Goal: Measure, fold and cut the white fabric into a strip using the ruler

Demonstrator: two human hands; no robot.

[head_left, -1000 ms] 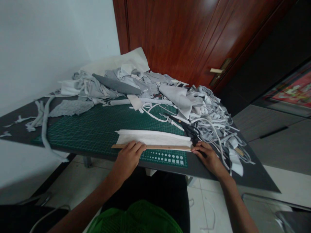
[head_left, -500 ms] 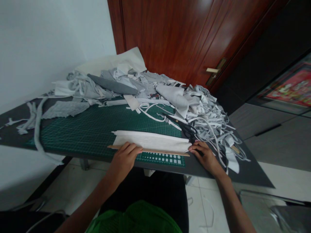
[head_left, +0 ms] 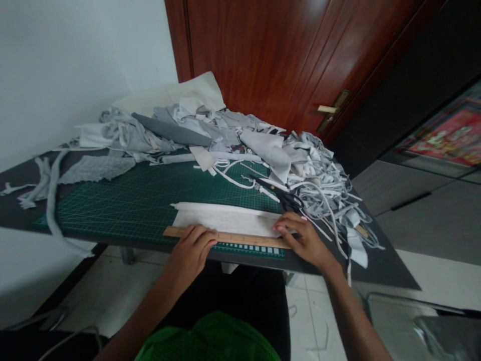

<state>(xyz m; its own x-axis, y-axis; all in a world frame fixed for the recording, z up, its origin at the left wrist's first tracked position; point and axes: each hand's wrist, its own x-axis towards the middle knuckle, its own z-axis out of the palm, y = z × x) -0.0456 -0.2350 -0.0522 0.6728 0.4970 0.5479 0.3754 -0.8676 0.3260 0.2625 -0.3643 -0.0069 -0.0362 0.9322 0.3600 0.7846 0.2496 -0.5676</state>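
A strip of white cloth [head_left: 225,219] with a rolled or folded far edge lies near the table's front. Along its near edge runs a wooden ruler [head_left: 244,238], its flat face now showing. My left hand [head_left: 194,246] is closed over the ruler left of its middle, fingers together. At the cloth's right end, my right hand [head_left: 300,237] has its fingertips and thumb drawn together on the cloth, beside the ruler. The fingers partly cover that end. Black-handled scissors [head_left: 290,201] lie just beyond my right hand.
A green cutting mat [head_left: 124,205] lies under the cloth on the dark table [head_left: 391,271]. Grey and white fabric scraps [head_left: 221,125] are heaped at the back, with tangled cords [head_left: 323,190] at the right. A long cord [head_left: 54,200] hangs over the front left edge.
The ruler has tilted from its thin edge to lie flatter, with its face up. My right hand has moved left from the cloth's end onto it. My left hand stays on the ruler.
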